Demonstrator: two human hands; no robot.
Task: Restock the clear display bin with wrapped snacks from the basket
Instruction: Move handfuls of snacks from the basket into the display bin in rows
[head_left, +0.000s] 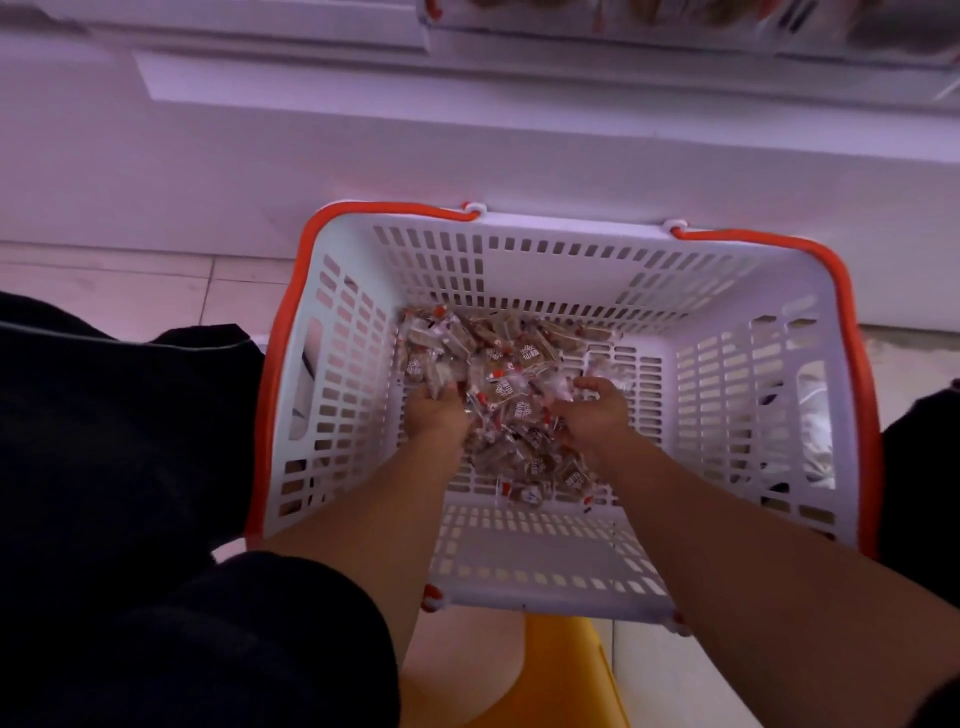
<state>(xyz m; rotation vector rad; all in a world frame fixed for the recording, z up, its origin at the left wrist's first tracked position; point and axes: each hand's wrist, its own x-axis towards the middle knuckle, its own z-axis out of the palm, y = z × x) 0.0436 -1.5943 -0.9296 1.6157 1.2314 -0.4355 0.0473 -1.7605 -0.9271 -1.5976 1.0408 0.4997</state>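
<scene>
Two hands are down inside the white basket (545, 566), which has orange handles (291, 332) along its rim. Left hand (436, 410) and right hand (597, 410) sit on either side of the heap of wrapped snacks (498, 374), fingers curled into the pile and cupping packets between them. Snacks cover the basket floor from its far wall to about the middle. Clear display bin (675, 21) shows at the top edge, blurred, contents unreadable. Yellow object (561, 670) lies below the basket's near wall.
</scene>
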